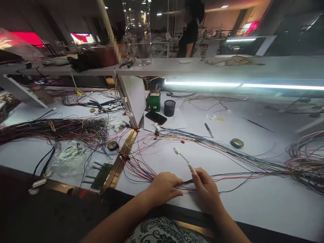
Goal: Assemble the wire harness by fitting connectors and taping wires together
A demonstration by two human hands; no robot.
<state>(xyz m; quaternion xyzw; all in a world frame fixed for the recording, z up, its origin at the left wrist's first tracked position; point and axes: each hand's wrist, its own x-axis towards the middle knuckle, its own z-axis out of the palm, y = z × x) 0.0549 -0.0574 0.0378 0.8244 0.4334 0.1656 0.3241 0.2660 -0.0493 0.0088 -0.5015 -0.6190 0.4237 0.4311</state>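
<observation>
My left hand point(165, 187) is closed around a bundle of red and black wires near the table's front edge, its thumb and fingers to either side of the strands. Close beside it, my right hand point(206, 190) grips a slim white piece point(191, 168). From its tip a thin dark line runs to a small white connector point(176, 151); I cannot tell whether this is a wire or a shaft. Dark sleeving point(187, 182) shows on the bundle between both hands. Red and black wires point(235, 177) continue rightward past my right hand.
A long loom of coloured wires point(227, 152) crosses the table behind my hands. Around it lie a tape roll point(237, 143), tweezers point(209, 130), a phone point(156, 117), a black mesh cup point(169, 108) and a green box point(155, 102). Left stands a green pegged block point(102, 176).
</observation>
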